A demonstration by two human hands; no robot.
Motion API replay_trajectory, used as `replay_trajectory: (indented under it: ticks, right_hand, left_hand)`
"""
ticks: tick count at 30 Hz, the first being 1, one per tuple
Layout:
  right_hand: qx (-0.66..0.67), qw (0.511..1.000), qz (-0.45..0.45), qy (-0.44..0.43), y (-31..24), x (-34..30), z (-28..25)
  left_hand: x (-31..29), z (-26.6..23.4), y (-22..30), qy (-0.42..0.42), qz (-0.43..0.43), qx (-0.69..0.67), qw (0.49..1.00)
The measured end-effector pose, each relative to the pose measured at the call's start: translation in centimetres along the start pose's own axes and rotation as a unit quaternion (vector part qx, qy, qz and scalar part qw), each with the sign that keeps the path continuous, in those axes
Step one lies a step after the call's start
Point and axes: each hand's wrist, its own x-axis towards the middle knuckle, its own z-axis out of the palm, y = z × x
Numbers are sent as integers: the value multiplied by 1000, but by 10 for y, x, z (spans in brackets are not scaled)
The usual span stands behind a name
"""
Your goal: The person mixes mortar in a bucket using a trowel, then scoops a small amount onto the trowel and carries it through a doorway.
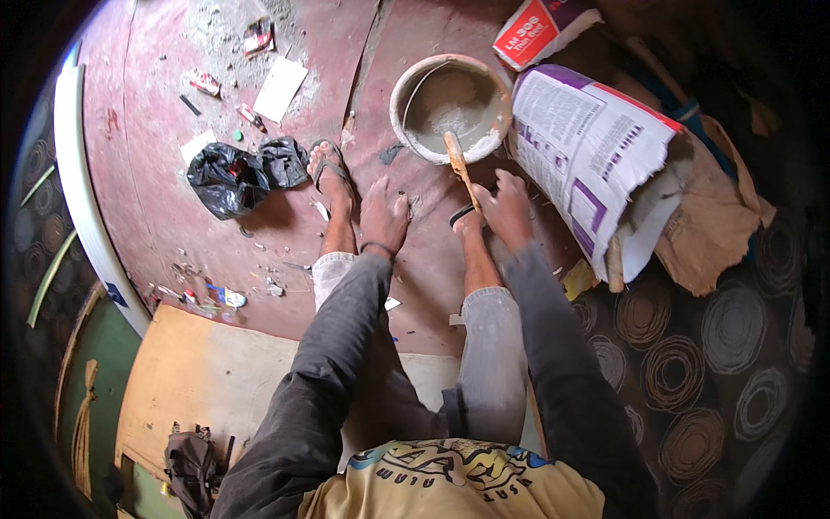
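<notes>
- The person squats, both forearms reaching forward past the knees toward the reddish floor (173,173).
- Left hand (383,216) is held apart from the right, fingers spread and pressed toward the floor beside the sandalled left foot (333,173); it grips nothing that can be made out.
- Right hand (506,208) is closed around the lower end of a wooden stick (460,164).
- The stick leans up over the rim of the bucket (406,121), just ahead of the feet, which holds grey mortar mix (450,104).
- Judgement: stirring would go best with a firm low grip and the bucket steadied.
- A torn powder sack (588,147) lies touching the bucket's right side; a black plastic bag (238,173) lies to the left.
</notes>
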Motion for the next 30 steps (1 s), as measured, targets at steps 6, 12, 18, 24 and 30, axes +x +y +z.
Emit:
replay_trajectory:
  ticks: [6, 12, 18, 24, 30]
  right_hand:
    - [-99, 960, 74, -253, 16, 56, 97]
    - [-239, 923, 61, -296, 3, 94, 72]
    - [-353, 871, -99, -328, -64, 127, 32]
    - [-313, 911, -33, -267, -40, 137, 52]
    - [-308, 912, 1, -272, -24, 134, 64]
  left_hand:
    - [68, 40, 12, 27, 49, -91, 994]
    - [86, 37, 18, 69, -82, -290, 951]
    - [103, 14, 4, 23, -89, -154, 984]
    - [113, 17, 9, 24, -87, -144, 985]
    - [115, 14, 10, -8, -102, -138, 985]
